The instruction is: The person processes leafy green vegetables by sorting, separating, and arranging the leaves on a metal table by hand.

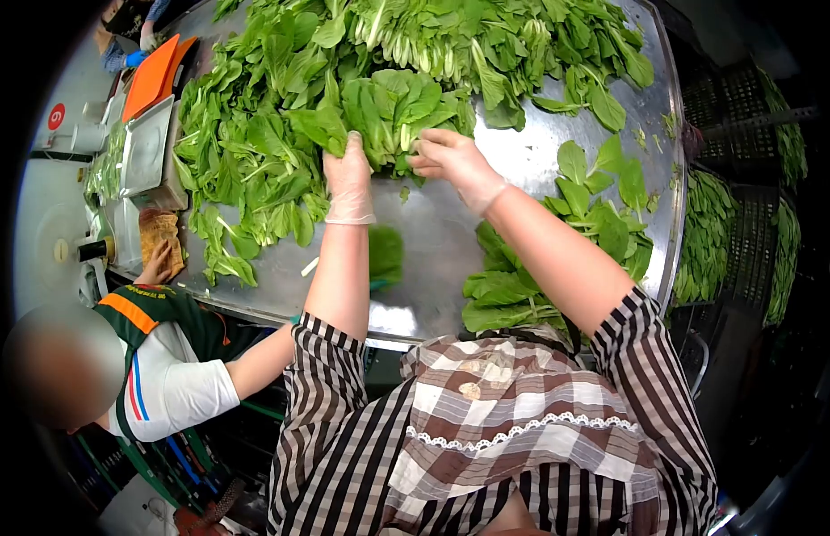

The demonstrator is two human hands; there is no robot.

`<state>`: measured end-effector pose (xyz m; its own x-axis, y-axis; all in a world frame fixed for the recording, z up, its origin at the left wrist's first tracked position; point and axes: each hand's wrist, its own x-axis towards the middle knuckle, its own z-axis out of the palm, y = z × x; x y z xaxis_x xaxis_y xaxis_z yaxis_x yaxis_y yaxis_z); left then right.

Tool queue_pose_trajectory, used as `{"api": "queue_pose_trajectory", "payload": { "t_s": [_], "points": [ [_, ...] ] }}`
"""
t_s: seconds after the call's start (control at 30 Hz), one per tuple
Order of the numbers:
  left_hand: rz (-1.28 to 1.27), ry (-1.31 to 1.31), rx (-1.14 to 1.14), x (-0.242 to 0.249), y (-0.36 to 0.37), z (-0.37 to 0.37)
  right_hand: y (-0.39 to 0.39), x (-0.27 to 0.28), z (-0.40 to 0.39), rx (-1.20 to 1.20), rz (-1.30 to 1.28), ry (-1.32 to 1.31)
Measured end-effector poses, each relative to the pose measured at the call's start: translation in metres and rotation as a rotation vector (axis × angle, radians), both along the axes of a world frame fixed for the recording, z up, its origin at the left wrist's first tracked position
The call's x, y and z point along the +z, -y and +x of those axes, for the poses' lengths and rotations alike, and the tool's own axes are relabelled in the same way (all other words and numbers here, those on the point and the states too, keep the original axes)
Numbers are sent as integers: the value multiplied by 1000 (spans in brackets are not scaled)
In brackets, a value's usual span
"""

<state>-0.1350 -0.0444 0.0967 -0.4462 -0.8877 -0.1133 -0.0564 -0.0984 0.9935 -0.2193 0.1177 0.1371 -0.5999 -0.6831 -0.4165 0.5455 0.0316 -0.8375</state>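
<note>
My left hand point(350, 179), in a thin clear glove, is closed around a bunch of leafy greens point(393, 103) with broad leaves and pale stems, above the metal table. The thumb lies on the near side of the leaves. Just to the right, my gloved right hand point(458, 165) has its fingers slightly bent and apart, pointing at the lower end of the bunch. I see nothing held in it. Behind both hands spreads a large heap of the same greens point(263, 143). A smaller pile of leaves point(513, 286) lies close to my body, under my right forearm.
The metal table point(424, 232) has a raised rim. A co-worker point(165, 375) stands at left, one hand on a brown cloth point(160, 241). A scale point(149, 152) and an orange board point(151, 79) stand beyond. Black crates point(746, 228) with greens stand at right.
</note>
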Motion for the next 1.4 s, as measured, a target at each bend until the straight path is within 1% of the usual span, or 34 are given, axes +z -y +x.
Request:
{"api": "queue_pose_trajectory", "payload": {
  "t_s": [0.07,0.1,0.13,0.2,0.23,0.27,0.33,0.37,0.4,0.47,0.53,0.57,0.6,0.67,0.73,0.77,0.87,0.9,1.0,1.03,1.13,1.27,1.37,1.4],
  "points": [
    [69,97,-65,4,-1,0,18,-10,-3,-48,35,58],
    [18,84,-99,0,0,0,25,-13,-3,-67,54,76],
    [40,73,-98,-2,2,2,29,-15,-4,-88,76,95],
    [88,49,-106,13,-5,7,31,-14,-6,-140,69,142],
    [47,-3,-129,24,-18,12,22,-8,-2,-147,71,141],
    [58,4,-162,28,-24,17,21,-6,0,-151,73,143],
    [82,22,-228,36,-36,29,15,0,6,-56,49,95],
    [87,24,-199,41,-47,34,11,5,12,-10,36,71],
    [95,9,-204,48,-57,41,5,12,22,-39,-66,103],
    [109,-24,-215,65,-79,62,-21,24,32,85,-38,-9],
    [229,-107,-281,53,-97,88,-49,30,43,159,55,-135],
    [341,-170,-298,53,-112,97,-63,33,49,196,104,-199],
    [424,-150,-277,43,-124,108,-76,31,53,201,165,-223],
    [508,43,-281,21,-134,127,-101,11,61,210,284,-272],
    [657,104,-195,20,-135,134,-123,-24,62,111,249,-23],
    [733,137,-157,18,-134,136,-136,-43,62,69,244,61],
    [591,164,-171,1,-129,144,-151,-49,59,39,179,105],
    [482,160,-152,-4,-127,144,-154,-48,59,15,175,96],
    [420,82,-180,0,-122,144,-160,-39,59,-60,126,114],
    [427,-4,-163,4,-126,141,-162,-36,59,-82,102,114],
    [446,-98,-246,6,-132,133,-162,-29,59,-123,50,126],
    [592,-181,-332,10,-152,120,-162,-18,60,-133,-10,190],
    [715,-223,-368,12,-162,113,-163,-15,65,-111,-51,209],
    [691,-205,-407,15,-164,113,-163,-11,68,-40,-15,146]
  ]
}}
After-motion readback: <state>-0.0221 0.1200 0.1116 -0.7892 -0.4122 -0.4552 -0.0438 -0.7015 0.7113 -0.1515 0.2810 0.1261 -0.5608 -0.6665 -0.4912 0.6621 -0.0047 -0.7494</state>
